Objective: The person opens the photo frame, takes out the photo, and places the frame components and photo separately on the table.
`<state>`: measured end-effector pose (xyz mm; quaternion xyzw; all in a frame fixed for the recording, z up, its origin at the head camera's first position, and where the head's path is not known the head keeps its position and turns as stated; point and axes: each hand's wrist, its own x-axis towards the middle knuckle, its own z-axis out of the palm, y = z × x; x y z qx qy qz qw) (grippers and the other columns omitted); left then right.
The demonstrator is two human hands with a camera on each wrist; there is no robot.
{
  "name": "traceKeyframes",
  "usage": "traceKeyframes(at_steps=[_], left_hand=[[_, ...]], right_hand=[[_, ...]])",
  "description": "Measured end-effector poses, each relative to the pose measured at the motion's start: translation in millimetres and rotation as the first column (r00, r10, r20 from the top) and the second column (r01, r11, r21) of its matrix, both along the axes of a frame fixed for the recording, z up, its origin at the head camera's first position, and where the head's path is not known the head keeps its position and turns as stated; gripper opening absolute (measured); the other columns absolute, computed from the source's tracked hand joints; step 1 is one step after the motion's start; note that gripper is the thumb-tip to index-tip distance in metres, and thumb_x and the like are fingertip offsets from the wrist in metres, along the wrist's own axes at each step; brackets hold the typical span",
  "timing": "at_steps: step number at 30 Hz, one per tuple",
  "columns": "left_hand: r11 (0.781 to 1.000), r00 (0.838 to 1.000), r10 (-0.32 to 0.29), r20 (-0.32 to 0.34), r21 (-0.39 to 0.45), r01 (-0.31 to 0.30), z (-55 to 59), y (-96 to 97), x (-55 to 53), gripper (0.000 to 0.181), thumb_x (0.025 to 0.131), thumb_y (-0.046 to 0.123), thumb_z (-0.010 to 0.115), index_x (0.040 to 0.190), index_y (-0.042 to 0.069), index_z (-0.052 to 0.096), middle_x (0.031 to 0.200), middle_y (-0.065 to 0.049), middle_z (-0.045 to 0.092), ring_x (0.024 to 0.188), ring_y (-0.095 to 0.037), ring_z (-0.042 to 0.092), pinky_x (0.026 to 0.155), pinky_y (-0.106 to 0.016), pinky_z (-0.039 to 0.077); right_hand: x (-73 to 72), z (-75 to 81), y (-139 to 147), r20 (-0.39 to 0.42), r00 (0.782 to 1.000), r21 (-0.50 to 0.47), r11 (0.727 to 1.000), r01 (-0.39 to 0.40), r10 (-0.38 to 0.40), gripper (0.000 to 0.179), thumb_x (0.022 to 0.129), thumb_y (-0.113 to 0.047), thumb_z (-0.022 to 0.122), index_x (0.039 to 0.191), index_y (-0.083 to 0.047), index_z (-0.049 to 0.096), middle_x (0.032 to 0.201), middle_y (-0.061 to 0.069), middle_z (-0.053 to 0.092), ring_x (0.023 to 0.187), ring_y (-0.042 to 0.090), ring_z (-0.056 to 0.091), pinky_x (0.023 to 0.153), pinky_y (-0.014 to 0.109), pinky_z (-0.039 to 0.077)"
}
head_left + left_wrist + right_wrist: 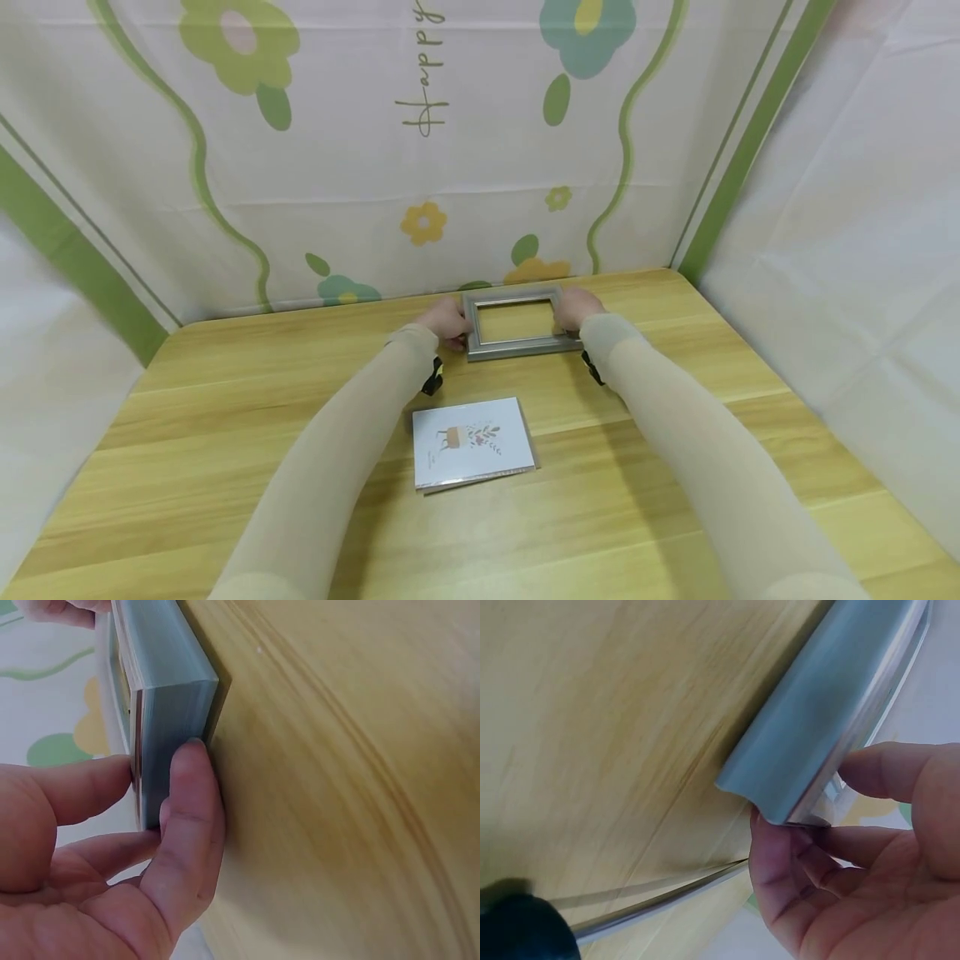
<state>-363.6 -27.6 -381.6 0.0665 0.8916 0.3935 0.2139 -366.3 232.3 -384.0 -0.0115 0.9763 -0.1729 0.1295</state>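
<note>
A silver-grey picture frame (525, 344) with an open middle lies near the far edge of the wooden table, low over its surface. My left hand (446, 322) grips its left side; in the left wrist view the thumb (97, 784) is on one face and the fingers (191, 791) are on the frame's outer edge. At the opposite side my right hand (577, 309) pinches the right end, thumb and fingers around the frame's corner (780, 802) in the right wrist view. Wood shows through the opening in the head view.
Nearer on the table (247, 433) lies a white card (472, 446) with a printed animal and flowers, in a clear sleeve. A floral curtain (337, 167) hangs behind the far edge. In the right wrist view, a dark rounded object (529, 934) adjoins a thin metallic strip (656, 900).
</note>
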Motion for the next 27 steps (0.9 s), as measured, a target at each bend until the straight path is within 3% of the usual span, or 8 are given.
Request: traceKeyframes(at_steps=[7, 14, 19, 21, 24, 25, 26, 27], left_hand=[[0.998, 1.0, 0.005, 0.016, -0.056, -0.004, 3.7, 1.4, 4.4, 0.021, 0.094, 0.004, 0.06, 0.074, 0.0, 0.063, 0.067, -0.007, 0.058, 0.062, -0.022, 0.066, 0.071, -0.037, 0.059], [1.0, 1.0, 0.015, 0.011, -0.025, -0.015, 4.4, 1.9, 9.4, 0.008, 0.092, 0.001, 0.062, 0.085, -0.002, 0.063, 0.077, -0.012, 0.064, 0.064, -0.024, 0.066, 0.071, -0.037, 0.059], [1.0, 1.0, 0.013, 0.016, -0.028, -0.013, 8.2, -1.1, 17.8, 0.012, 0.095, 0.004, 0.06, 0.094, -0.007, 0.065, 0.081, -0.014, 0.065, 0.065, -0.024, 0.064, 0.074, -0.038, 0.058], [0.999, 1.0, 0.003, 0.012, -0.032, -0.003, 10.4, -3.3, 21.0, 0.013, 0.096, 0.006, 0.06, 0.092, -0.006, 0.064, 0.079, -0.014, 0.063, 0.063, -0.023, 0.063, 0.074, -0.038, 0.059], [0.998, 0.999, -0.035, 0.011, -0.053, 0.036, 13.8, -8.7, 24.7, 0.023, 0.096, 0.009, 0.061, 0.075, 0.0, 0.058, 0.068, -0.009, 0.056, 0.06, -0.022, 0.061, 0.075, -0.04, 0.059], [0.997, 0.999, -0.047, 0.013, -0.06, 0.048, 14.9, -11.1, 25.7, 0.029, 0.096, 0.01, 0.061, 0.068, 0.003, 0.054, 0.064, -0.006, 0.053, 0.059, -0.022, 0.06, 0.076, -0.04, 0.058], [0.996, 0.998, -0.064, 0.01, -0.068, 0.065, 16.6, -13.8, 27.5, 0.035, 0.097, 0.011, 0.06, 0.064, 0.006, 0.048, 0.061, -0.004, 0.049, 0.059, -0.022, 0.06, 0.076, -0.041, 0.058], [0.994, 0.997, -0.079, 0.016, -0.074, 0.08, 17.3, -17.2, 27.4, 0.033, 0.097, 0.012, 0.06, 0.066, 0.004, 0.051, 0.063, -0.005, 0.05, 0.06, -0.021, 0.06, 0.077, -0.041, 0.058]], right_hand=[[3.8, 4.0, 1, -0.032, 0.998, 0.082, 0.995, -0.054, 0.057, 0.021, 0.096, -0.003, 0.044, 0.088, 0.0, 0.063, 0.096, 0.02, 0.062, 0.081, 0.03, 0.057, 0.078, 0.043, 0.047], [9.1, 8.5, 1, -0.02, 0.999, 0.059, 0.998, -0.024, 0.026, 0.026, 0.099, -0.007, 0.041, 0.083, -0.003, 0.061, 0.092, 0.018, 0.062, 0.075, 0.028, 0.057, 0.073, 0.04, 0.048], [14.7, 13.5, -1, -0.005, 0.999, 0.037, 0.999, -0.032, 0.032, 0.021, 0.096, -0.007, 0.045, 0.084, -0.002, 0.061, 0.094, 0.018, 0.062, 0.078, 0.028, 0.056, 0.07, 0.038, 0.046], [17.6, 17.0, 0, -0.012, 0.999, 0.04, 0.998, -0.043, 0.044, 0.024, 0.097, -0.008, 0.046, 0.078, -0.004, 0.059, 0.085, 0.013, 0.061, 0.073, 0.025, 0.054, 0.068, 0.037, 0.045], [23.4, 23.9, 4, -0.031, 0.999, 0.013, 0.999, -0.033, 0.033, 0.033, 0.098, -0.011, 0.046, 0.066, -0.008, 0.055, 0.067, 0.005, 0.05, 0.059, 0.018, 0.046, 0.062, 0.035, 0.043], [26.7, 27.1, 6, -0.031, 0.999, -0.005, 1.0, -0.024, 0.024, 0.034, 0.098, -0.012, 0.045, 0.065, -0.008, 0.054, 0.069, 0.005, 0.052, 0.059, 0.018, 0.045, 0.063, 0.035, 0.043], [30.6, 30.8, 7, -0.04, 0.999, -0.03, 0.999, -0.02, 0.019, 0.031, 0.098, -0.013, 0.045, 0.072, -0.004, 0.06, 0.077, 0.009, 0.058, 0.058, 0.017, 0.044, 0.066, 0.036, 0.045], [35.1, 35.3, 8, -0.05, 0.999, -0.055, 0.998, -0.021, 0.018, 0.027, 0.097, -0.013, 0.045, 0.083, 0.001, 0.065, 0.088, 0.014, 0.064, 0.065, 0.021, 0.052, 0.072, 0.039, 0.049]])
